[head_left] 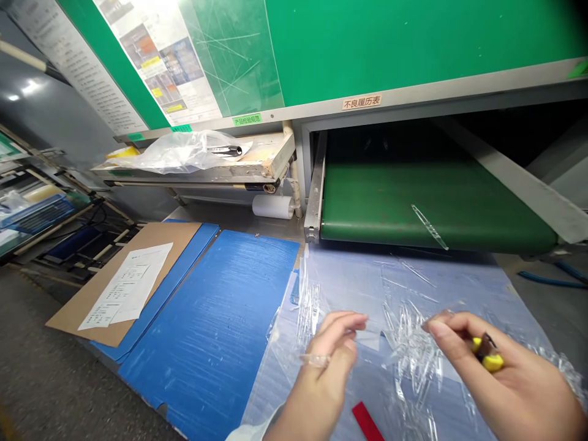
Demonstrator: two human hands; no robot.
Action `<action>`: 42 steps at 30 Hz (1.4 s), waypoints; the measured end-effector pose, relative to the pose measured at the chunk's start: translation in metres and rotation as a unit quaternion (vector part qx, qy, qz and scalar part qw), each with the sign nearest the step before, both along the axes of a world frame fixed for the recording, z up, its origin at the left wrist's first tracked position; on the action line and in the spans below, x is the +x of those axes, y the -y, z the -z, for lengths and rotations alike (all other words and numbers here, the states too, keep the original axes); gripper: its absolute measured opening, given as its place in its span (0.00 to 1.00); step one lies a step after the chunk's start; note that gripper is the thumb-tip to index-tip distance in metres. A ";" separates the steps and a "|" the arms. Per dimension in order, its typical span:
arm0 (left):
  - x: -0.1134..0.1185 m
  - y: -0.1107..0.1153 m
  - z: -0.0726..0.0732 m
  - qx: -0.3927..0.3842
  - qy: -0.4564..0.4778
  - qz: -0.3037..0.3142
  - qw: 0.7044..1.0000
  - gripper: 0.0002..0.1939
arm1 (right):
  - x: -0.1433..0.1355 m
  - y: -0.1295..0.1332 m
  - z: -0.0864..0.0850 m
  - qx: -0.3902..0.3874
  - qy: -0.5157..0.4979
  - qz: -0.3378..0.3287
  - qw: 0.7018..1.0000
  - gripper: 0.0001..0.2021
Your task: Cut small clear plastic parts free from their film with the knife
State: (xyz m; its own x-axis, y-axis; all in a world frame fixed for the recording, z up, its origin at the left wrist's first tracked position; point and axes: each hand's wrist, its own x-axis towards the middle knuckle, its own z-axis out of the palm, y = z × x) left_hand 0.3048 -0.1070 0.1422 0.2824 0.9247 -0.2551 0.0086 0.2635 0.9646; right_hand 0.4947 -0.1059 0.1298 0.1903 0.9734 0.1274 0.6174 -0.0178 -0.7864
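Observation:
Several slim clear plastic pieces [413, 349] lie in a loose pile on the pale film-covered surface [349, 269]. My right hand [496, 361] is at the pile's right side, fingers wrapped round a yellow-handled tool [489, 355]; its thumb and forefinger are pinched together near a clear piece. Left of the pile is my left hand [328, 367], its fingers curled, with a clear bit across its base; what its fingertips hold, if anything, is too faint to tell. More clear pieces [309, 312] lie beyond my left hand. A red strip [367, 421] rests near the front edge.
One clear piece [429, 226] lies on the green conveyor belt [390, 196] ahead. Blue boards [220, 306] and brown cardboard [160, 245] with a printed sheet [131, 285] are at left. A shelf [271, 153] holds a plastic bag [179, 150] and a black marker [227, 150].

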 end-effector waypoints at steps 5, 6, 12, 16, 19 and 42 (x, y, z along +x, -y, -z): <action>0.009 0.000 0.004 0.089 -0.038 0.066 0.993 0.14 | -0.010 0.004 -0.002 -0.027 -0.079 -0.149 0.985 0.17; 0.012 -0.001 0.006 0.091 -0.033 0.088 0.991 0.13 | -0.014 0.004 -0.002 -0.024 -0.081 -0.171 0.982 0.16; 0.021 0.000 0.018 0.018 0.011 0.079 0.997 0.13 | -0.012 -0.002 0.001 0.033 -0.005 -0.248 0.968 0.13; 0.018 0.001 0.018 -0.006 0.011 0.075 0.997 0.09 | -0.003 -0.006 0.002 0.091 0.087 -0.194 0.973 0.13; 0.016 0.001 0.014 -0.005 -0.003 0.073 0.997 0.09 | -0.003 -0.005 0.003 0.066 0.092 -0.178 0.978 0.15; 0.015 0.004 0.013 -0.019 -0.011 0.071 0.997 0.09 | -0.006 -0.002 0.005 -0.004 0.054 -0.060 0.997 0.18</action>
State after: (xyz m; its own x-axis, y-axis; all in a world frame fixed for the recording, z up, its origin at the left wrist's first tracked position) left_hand 0.3197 -0.1111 0.1292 0.4039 0.8654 -0.2965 0.0691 0.2943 0.9532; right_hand 0.4884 -0.1041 0.1251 0.0576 0.9895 0.1328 0.6958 0.0557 -0.7161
